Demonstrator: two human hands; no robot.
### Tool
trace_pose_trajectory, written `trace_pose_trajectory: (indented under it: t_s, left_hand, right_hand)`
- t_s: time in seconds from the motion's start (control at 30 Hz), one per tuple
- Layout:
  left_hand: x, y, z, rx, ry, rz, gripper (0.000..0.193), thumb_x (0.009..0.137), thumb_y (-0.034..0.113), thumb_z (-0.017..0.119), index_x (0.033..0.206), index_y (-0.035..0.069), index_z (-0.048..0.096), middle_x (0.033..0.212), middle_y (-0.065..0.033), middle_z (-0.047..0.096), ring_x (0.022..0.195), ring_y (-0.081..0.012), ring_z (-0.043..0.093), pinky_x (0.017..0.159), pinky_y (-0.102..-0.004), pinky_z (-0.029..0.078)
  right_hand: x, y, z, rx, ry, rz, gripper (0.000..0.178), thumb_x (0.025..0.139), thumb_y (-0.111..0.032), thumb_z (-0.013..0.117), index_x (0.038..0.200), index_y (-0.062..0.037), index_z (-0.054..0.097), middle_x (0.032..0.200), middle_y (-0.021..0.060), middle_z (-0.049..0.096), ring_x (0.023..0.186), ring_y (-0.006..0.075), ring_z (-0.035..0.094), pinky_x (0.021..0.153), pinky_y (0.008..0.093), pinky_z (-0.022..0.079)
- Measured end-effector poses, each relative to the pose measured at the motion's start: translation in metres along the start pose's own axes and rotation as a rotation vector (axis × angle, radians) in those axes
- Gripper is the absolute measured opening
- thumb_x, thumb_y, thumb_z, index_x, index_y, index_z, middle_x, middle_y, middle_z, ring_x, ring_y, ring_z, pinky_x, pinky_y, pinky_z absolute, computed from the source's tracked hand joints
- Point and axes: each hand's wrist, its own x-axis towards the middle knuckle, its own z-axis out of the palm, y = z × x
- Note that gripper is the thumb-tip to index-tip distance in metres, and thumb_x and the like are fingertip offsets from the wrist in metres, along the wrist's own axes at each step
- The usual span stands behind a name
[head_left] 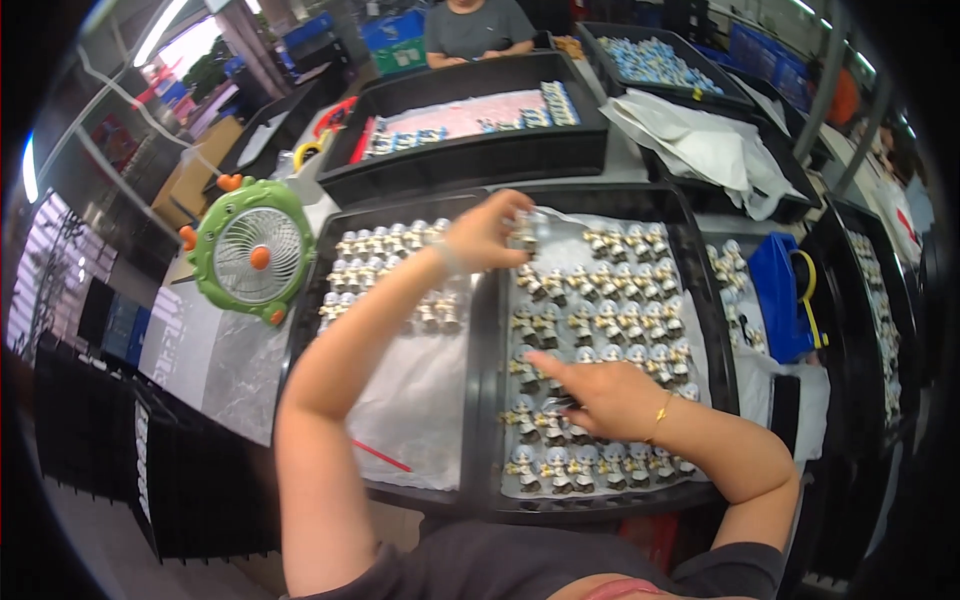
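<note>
My left hand (487, 232) reaches over the far left corner of the right-hand black tray (487, 400). Its fingertips are closed on a small figurine (524, 232) with pale hair, light clothes and a dark base. My right hand (612, 400) hovers over the same tray, index finger stretched to the left and thumb apart. That fingertip is at a figurine (524, 372) in the leftmost column. Rows of similar figurines (612, 465) stand on the tray's white sheet; my right hand hides some. The left-hand tray (290, 400) carries more figurines (385, 240) at its far end.
A green animal-shaped fan (250, 255) stands left of the trays. A red stick (382, 456) lies in the left tray. Beyond stands a larger black bin (470, 158). To the right are a blue bin (782, 300) and white sheeting (700, 145). Another person (478, 35) sits opposite.
</note>
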Motion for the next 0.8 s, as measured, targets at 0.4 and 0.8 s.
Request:
trace_pose_trajectory:
  t_s: [0.4,0.8]
  left_hand:
    - [-0.121,0.023,-0.023,-1.031,0.003,0.01,0.082,0.059,0.004,0.071,0.129,0.013,0.03,0.13,-0.0159,0.04,0.118,-0.0293,0.043,0.097,-0.0369,0.033]
    - [-0.145,0.04,-0.01,0.553,0.383,0.217,0.063,0.051,0.026,0.074,0.107,0.012,0.049,0.086,-0.0057,0.041,0.083,-0.0226,0.043,0.071,-0.0334,0.028]
  right_hand:
    - [-0.008,0.002,-0.012,0.12,-0.117,0.02,0.034,0.082,-0.03,0.057,0.107,-0.0071,0.055,0.084,0.0147,0.063,0.078,0.0326,0.061,0.069,0.0418,0.049]
    - [0.001,0.005,-0.002,0.074,-0.266,0.088,0.033,0.082,-0.031,0.056,0.103,-0.0055,0.058,0.083,0.016,0.064,0.079,0.0336,0.061,0.071,0.041,0.048]
